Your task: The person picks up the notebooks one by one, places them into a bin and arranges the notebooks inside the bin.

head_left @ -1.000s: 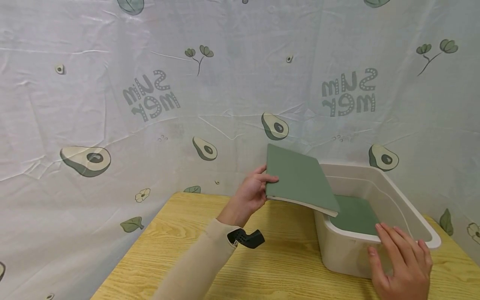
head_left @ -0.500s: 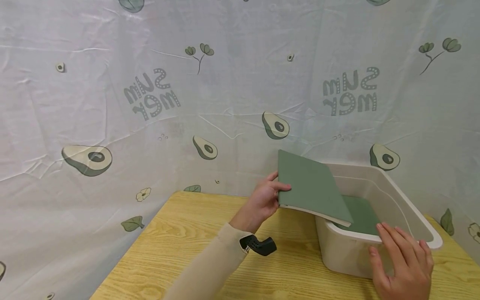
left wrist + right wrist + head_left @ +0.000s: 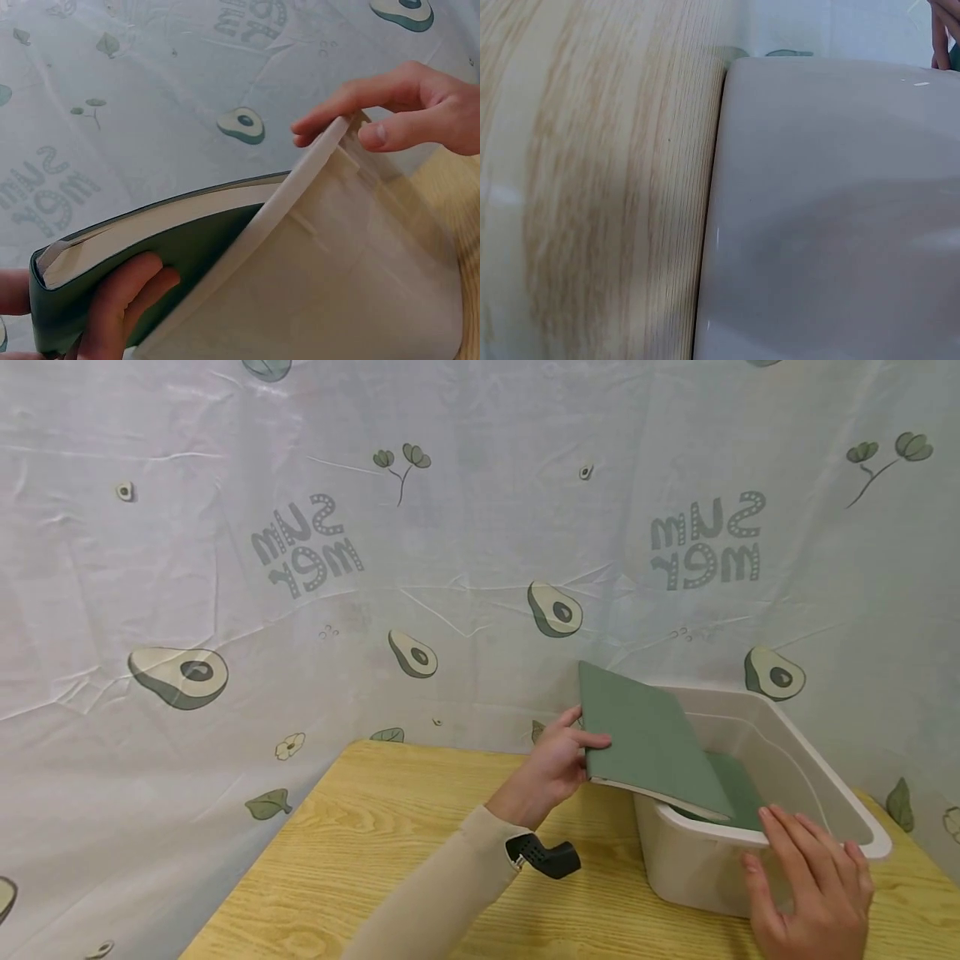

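My left hand (image 3: 551, 768) grips the left edge of a green hardcover book (image 3: 652, 735), thumb on the top cover and fingers beneath. The book tilts down to the right, its far end over the near left rim of a pale plastic bin (image 3: 705, 877). Its cream page edges show in the left wrist view. Inside the bin lies another flat green item (image 3: 738, 781), partly hidden by the book. My right hand (image 3: 813, 893) rests on the bin's front rim with fairly straight fingers, the thumb against the outer wall.
The bin stands on a yellow wood-grain table (image 3: 375, 827), near its right side. Behind the table hangs a pale curtain (image 3: 465, 527) printed with avocados and leaves. A black wrist mount (image 3: 551, 857) sticks out from the left sleeve (image 3: 450, 893).
My left hand has carried the book rightward and slightly down, so it covers more of the bin's opening. My right hand stays on the rim.
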Tool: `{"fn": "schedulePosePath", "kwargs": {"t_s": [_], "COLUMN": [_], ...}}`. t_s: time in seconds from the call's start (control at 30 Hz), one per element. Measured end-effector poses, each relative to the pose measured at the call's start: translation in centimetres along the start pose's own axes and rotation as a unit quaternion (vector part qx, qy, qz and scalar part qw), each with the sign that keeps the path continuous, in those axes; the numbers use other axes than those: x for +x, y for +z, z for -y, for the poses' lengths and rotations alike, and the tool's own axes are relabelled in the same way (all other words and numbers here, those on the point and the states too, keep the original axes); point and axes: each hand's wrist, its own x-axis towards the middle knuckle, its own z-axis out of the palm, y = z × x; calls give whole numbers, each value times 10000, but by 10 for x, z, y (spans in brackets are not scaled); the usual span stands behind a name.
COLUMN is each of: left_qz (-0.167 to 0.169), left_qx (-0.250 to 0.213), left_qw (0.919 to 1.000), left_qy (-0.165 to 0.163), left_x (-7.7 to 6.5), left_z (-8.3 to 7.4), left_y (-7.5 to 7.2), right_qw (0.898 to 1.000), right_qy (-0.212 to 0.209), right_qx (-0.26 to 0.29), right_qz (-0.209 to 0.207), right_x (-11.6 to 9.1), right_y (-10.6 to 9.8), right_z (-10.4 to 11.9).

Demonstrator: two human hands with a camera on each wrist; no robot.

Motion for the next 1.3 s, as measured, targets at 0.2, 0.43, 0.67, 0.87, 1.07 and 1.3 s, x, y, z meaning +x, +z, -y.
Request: {"fn": "schedulePosePath", "kwargs": {"t_s": [0.2, 0.43, 0.67, 0.87, 1.07, 1.3], "left_qz": [-173, -266, -301, -489, -747, -612], "left_qx": [28, 63, 237, 564, 493, 733], "left_qw": [9998, 9994, 9989, 9965, 9951, 9946], "left_qy": [-89, -208, -280, -366, -422, -410], "left_x": [4, 10, 13, 17, 24, 29], "left_z": [9, 18, 23, 24, 25, 28], "left_y": [17, 40, 61, 77, 95, 107], "right_qw": [10000, 10000, 10000, 9996, 9996, 9997], "right_qy": [74, 63, 22, 54, 1, -25], "right_qx": [13, 8, 33, -43, -42, -16], "right_qz": [-31, -38, 47, 263, 280, 226], "right_x": [0, 0, 1, 0, 0, 0], "right_y": [-1, -1, -2, -3, -1, 0], "right_z": [-1, -2, -4, -7, -8, -9]}}
